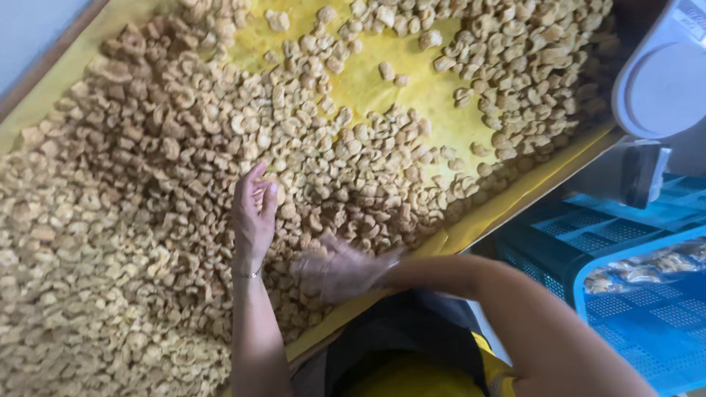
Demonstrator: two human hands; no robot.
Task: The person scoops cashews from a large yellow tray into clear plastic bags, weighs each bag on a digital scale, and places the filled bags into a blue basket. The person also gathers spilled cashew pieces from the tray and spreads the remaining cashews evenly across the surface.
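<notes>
Across the far left of the view, beyond the fingers of the left hand, the pale curled nut pieces (110, 220) lie in a thick, unbroken layer on the yellow-lined table (29, 114). Nearer the middle, the left hand (254, 217) stands on edge among them, palm turned toward the other hand, fingers (259, 192) slightly curled and loosely apart. One or two pieces appear cupped against the palm, though a firm grasp cannot be confirmed. A thin bracelet (248, 275) sits at the wrist.

Just right of those fingers the right hand (340, 270) is blurred by motion, low over the pieces near the table's front edge. It seems spread flat, fingers pointing toward the left hand; whether it holds anything cannot be told.

Judgement: the step in hand looks like sorting or gathering, the right hand sweeping pieces toward the upright left palm. The next move would call for a light, shallow pass, so that pieces are neither crushed nor pushed over the near rim.

Above and right of both hands a bare yellow patch (368, 81) shows where the layer is thin. Further right, off the table, stand a blue plastic crate (662, 323) holding some similar pieces, and a white scale (662, 81) at the upper corner.
</notes>
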